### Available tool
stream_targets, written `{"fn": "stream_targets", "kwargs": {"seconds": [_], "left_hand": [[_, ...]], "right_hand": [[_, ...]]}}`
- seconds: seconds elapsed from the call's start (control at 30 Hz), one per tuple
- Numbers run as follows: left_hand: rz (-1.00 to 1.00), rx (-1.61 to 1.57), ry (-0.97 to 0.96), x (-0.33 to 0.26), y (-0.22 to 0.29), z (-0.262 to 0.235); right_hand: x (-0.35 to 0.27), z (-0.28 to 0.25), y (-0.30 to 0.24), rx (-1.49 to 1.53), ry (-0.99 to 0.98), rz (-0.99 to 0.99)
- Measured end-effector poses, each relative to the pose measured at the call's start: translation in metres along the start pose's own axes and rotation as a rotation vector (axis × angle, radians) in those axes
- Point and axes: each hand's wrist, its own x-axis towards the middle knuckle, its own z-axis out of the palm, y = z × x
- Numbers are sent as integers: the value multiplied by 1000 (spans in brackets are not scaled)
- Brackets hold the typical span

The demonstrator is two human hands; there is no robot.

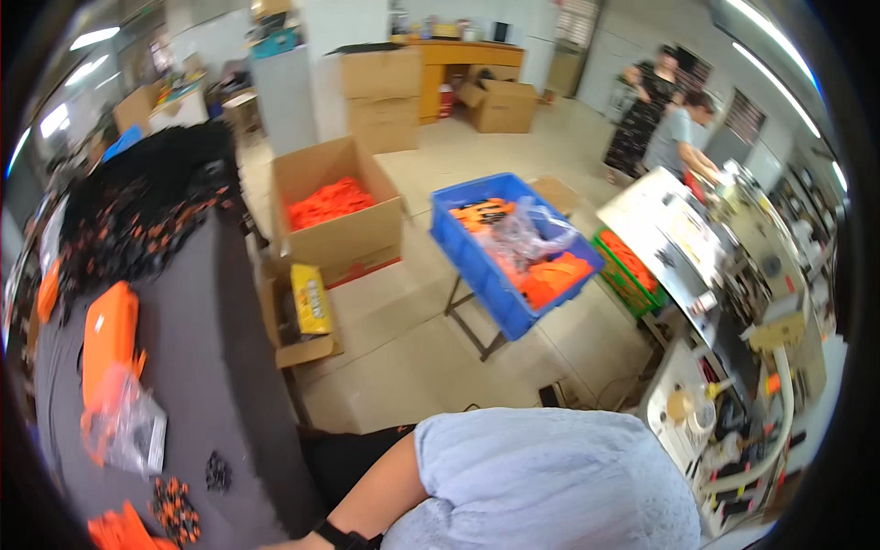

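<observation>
At the lower edge a bare arm comes out of a light blue sleeve (541, 477) and wears a black band at the wrist. Only a sliver of my left hand (298, 545) shows, beside the grey-covered table (206, 367); its fingers are cut off. My right hand is out of the picture. On the table near the left hand lie a heap of small black-and-orange pieces (174, 511), a small black clump (217, 472) and bright orange pieces (124, 530). Farther along are a clear plastic bag (137, 431) and an orange padded item (110, 330).
A large black-and-orange pile (151, 197) covers the table's far end. Beyond stand an open carton (357, 252) of orange pieces, a blue crate (513, 316) on a stand and a green basket (623, 289). At right are sewing machines (779, 335) and two people (674, 137).
</observation>
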Motion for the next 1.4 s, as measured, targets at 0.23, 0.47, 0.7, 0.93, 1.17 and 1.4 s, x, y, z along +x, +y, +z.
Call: {"fn": "stream_targets", "kwargs": {"seconds": [0.23,0.47,0.7,0.93,1.17,1.4], "left_hand": [[52,91,101,15,14,35],[218,119,318,-3,10,28],[275,340,393,-4,6,35],[67,76,250,-1,2,28],[10,168,202,-4,-2,27],[-98,-191,-73,-3,6,18]], "right_hand": [[0,-59,-22,493,-126,539],[2,-39,-21,602,-165,628],[1,-39,-21,444,-130,553],[10,-44,-10,151,-249,130],[12,-38,-3,-74,-222,-178],[17,-48,-3,112,-247,-184]]}}
